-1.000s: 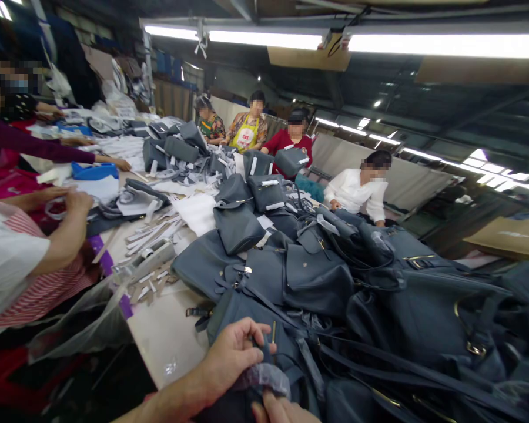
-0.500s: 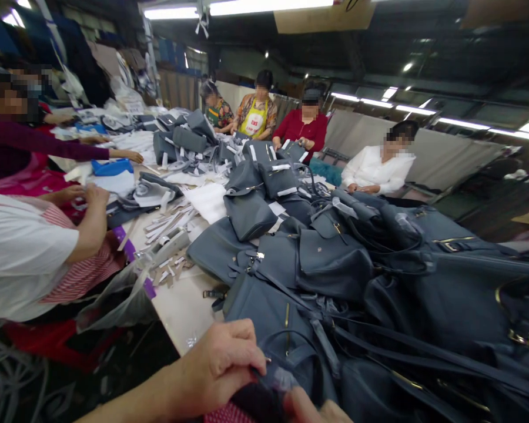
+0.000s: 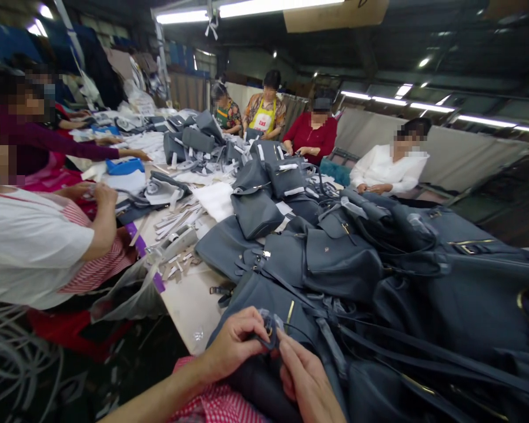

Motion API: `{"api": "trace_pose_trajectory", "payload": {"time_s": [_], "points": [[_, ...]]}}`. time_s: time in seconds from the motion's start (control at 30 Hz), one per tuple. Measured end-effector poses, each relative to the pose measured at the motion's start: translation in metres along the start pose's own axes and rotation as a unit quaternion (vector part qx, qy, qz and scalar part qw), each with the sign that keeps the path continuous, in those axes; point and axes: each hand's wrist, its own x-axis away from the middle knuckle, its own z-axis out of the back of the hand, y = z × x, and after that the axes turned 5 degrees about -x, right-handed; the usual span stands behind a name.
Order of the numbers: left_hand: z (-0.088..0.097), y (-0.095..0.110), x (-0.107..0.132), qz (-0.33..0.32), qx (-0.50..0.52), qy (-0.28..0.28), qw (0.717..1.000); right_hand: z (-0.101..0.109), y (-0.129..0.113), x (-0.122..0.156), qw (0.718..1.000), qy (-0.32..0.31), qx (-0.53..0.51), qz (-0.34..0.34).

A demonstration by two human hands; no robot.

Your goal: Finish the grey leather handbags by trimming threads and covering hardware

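Observation:
My left hand (image 3: pixel 235 341) pinches a dark blue-grey bag strap (image 3: pixel 271 339) that has a small gold metal fitting. Clear plastic film (image 3: pixel 277 321) is bunched at the strap's upper end. From the other side, my right hand (image 3: pixel 306 376) closes thumb and fingers on the same strap, close to the left fingertips. Directly beyond both hands lies a dark blue-grey bag (image 3: pixel 258 296) with a gold zip (image 3: pixel 290 312). More dark bag material hangs below my wrists, over a red checked cloth (image 3: pixel 216 405).
Blue-grey bags (image 3: pixel 344 252) are heaped along the table (image 3: pixel 189 302) to the right. Strips of card (image 3: pixel 180 264) lie at its left edge. A co-worker in a white top (image 3: pixel 35 247) sits at left; several others work around the far side.
Both hands have risen, bringing the strap and its gold fitting into fuller view. More of my right hand shows. The surroundings have shifted slightly rightward in the picture.

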Motion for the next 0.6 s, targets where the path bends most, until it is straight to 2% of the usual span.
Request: {"api": "trace_pose_trajectory", "payload": {"time_s": [0.07, 0.13, 0.2, 0.23, 0.3, 0.37, 0.43, 0.5, 0.57, 0.6], "points": [[0.002, 0.003, 0.002, 0.034, 0.037, 0.003, 0.999, 0.002, 0.005, 0.002, 0.998, -0.027, -0.025, -0.042], [0.005, 0.01, 0.007, 0.067, 0.083, 0.008, 0.994, 0.001, 0.011, 0.005, 0.999, -0.028, 0.019, -0.015], [0.007, 0.016, 0.011, 0.09, 0.118, 0.008, 0.989, -0.002, 0.016, 0.007, 0.988, -0.01, 0.119, 0.095], [0.008, 0.019, 0.013, 0.099, 0.133, 0.008, 0.986, -0.005, 0.017, 0.007, 0.97, -0.009, 0.175, 0.166], [0.01, 0.022, 0.017, 0.115, 0.163, 0.011, 0.98, -0.012, 0.018, 0.006, 0.923, -0.048, 0.26, 0.28], [0.011, 0.022, 0.021, 0.122, 0.174, 0.022, 0.977, -0.02, 0.018, 0.004, 0.899, -0.099, 0.293, 0.312], [0.01, 0.02, 0.023, 0.129, 0.154, 0.04, 0.979, -0.025, 0.02, 0.001, 0.905, -0.124, 0.287, 0.289], [0.009, 0.018, 0.025, 0.142, 0.128, 0.063, 0.98, -0.026, 0.023, 0.001, 0.936, -0.131, 0.239, 0.224], [0.007, 0.017, 0.027, 0.155, 0.115, 0.081, 0.978, -0.024, 0.024, 0.002, 0.977, -0.131, 0.137, 0.094], [0.006, 0.017, 0.028, 0.156, 0.105, 0.087, 0.978, -0.023, 0.023, 0.002, 0.99, -0.119, 0.078, 0.02]]}}
